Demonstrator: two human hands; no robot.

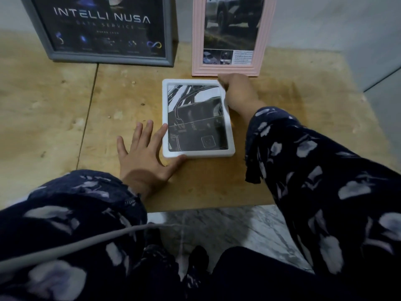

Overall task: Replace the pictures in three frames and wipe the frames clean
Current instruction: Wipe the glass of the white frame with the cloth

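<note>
The white frame point(198, 118) lies flat between the spread left hand point(145, 156), touching its near corner, and the right hand point(237, 93), curled on its far edge; a careless lift could tip the pink frame point(233, 38) just beyond

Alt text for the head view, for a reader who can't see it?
A white picture frame lies flat on a wooden table, the left hand open at its near left corner, the right hand curled at its far right edge. Behind stand a grey frame and a pink frame.
</note>
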